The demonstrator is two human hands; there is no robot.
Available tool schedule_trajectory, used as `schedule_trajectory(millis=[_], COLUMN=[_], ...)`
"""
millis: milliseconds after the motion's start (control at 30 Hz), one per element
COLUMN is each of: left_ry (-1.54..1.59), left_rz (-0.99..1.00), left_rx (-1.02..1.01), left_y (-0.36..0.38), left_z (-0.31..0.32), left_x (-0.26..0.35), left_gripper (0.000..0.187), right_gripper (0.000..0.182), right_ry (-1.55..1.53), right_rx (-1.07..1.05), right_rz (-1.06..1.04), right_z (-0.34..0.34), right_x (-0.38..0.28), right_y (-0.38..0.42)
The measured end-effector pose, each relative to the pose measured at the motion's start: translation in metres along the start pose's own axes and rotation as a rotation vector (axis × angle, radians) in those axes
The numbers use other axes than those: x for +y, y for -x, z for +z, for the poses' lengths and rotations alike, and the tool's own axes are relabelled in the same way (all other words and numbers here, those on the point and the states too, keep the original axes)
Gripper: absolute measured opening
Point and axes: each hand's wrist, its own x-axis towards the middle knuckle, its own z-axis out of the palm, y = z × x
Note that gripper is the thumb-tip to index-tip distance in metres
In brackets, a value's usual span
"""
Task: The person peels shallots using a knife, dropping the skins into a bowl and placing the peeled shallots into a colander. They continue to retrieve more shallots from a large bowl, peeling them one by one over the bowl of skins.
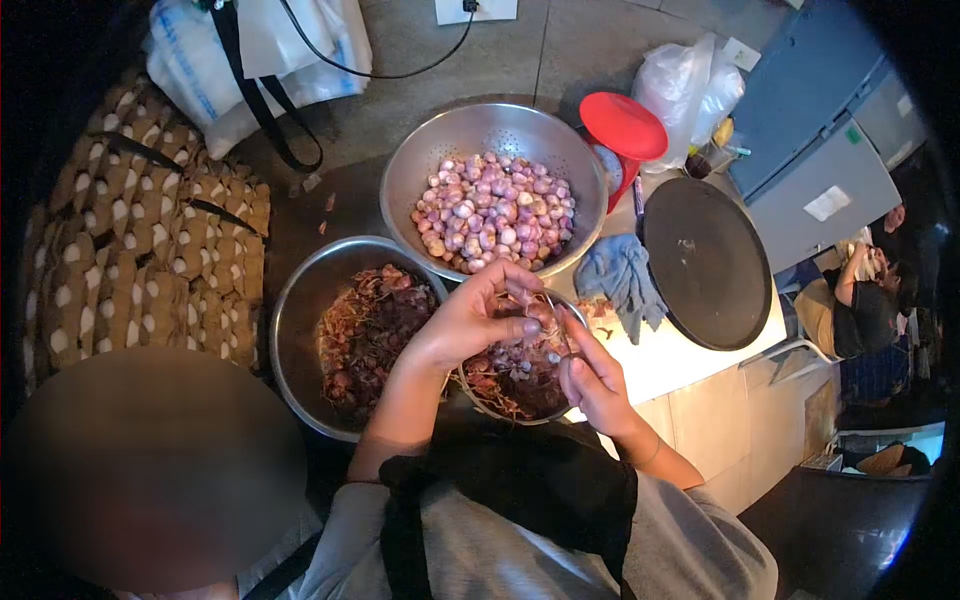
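My left hand (487, 312) pinches a shallot (537, 314) with loose papery skin. Close to it, my right hand (597, 382) has its fingers closed at the shallot's right side; a thin shiny thing shows between them, too small to name. Beneath both hands stands a bowl (474, 398) with dark skins and dry peelings, partly hidden by the hands. Left of it, a steel bowl (283, 345) holds reddish-brown shallots and skins. Beyond my hands, a large steel colander (410, 160) contains many peeled pink shallots (497, 208).
Egg trays (150, 250) are stacked at left. A blue-grey cloth (622, 280), a round black pan (708, 265) and a red-topped scale (622, 126) lie right of the colander. Plastic bags (683, 85) stand behind. Another person (870, 310) is at far right; a blurred head (155, 470) fills the lower left.
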Motion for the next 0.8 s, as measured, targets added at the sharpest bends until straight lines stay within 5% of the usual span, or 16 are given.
schedule_trajectory(millis=[100, 233, 333, 467, 567, 667, 800], left_ry=[-0.279, -0.562, -0.997, -1.046, -1.142, -1.178, -0.986], left_rz=[0.098, -0.132, -0.087, -0.329, -0.447, -0.232, -0.114], left_rx=[-0.106, 0.323, 0.756, 0.863, 0.754, 0.644, -0.093], left_y=[-0.001, 0.022, 0.045, 0.061, 0.052, 0.038, 0.018], left_z=[-0.006, -0.034, -0.113, -0.217, -0.171, -0.098, -0.016], left_x=[-0.003, 0.040, 0.043, -0.021, 0.004, 0.043, 0.038], left_gripper=[0.037, 0.023, 0.019, 0.014, 0.012, 0.013, 0.019], right_gripper=[0.048, 0.043, 0.041, 0.042, 0.042, 0.040, 0.039], right_ry=[-0.030, 0.045, 0.034, 0.035, 0.077, 0.073, 0.065], right_rx=[0.019, 0.149, 0.203, 0.169, 0.138, 0.182, 0.240], right_rz=[0.033, 0.022, 0.031, 0.071, 0.077, 0.092, 0.090], right_z=[0.000, -0.006, -0.010, -0.008, -0.004, -0.006, -0.007], right_x=[0.006, 0.009, 0.013, 0.020, 0.016, 0.011, 0.003], right_y=[0.001, 0.001, 0.003, 0.002, -0.002, 0.001, -0.001])
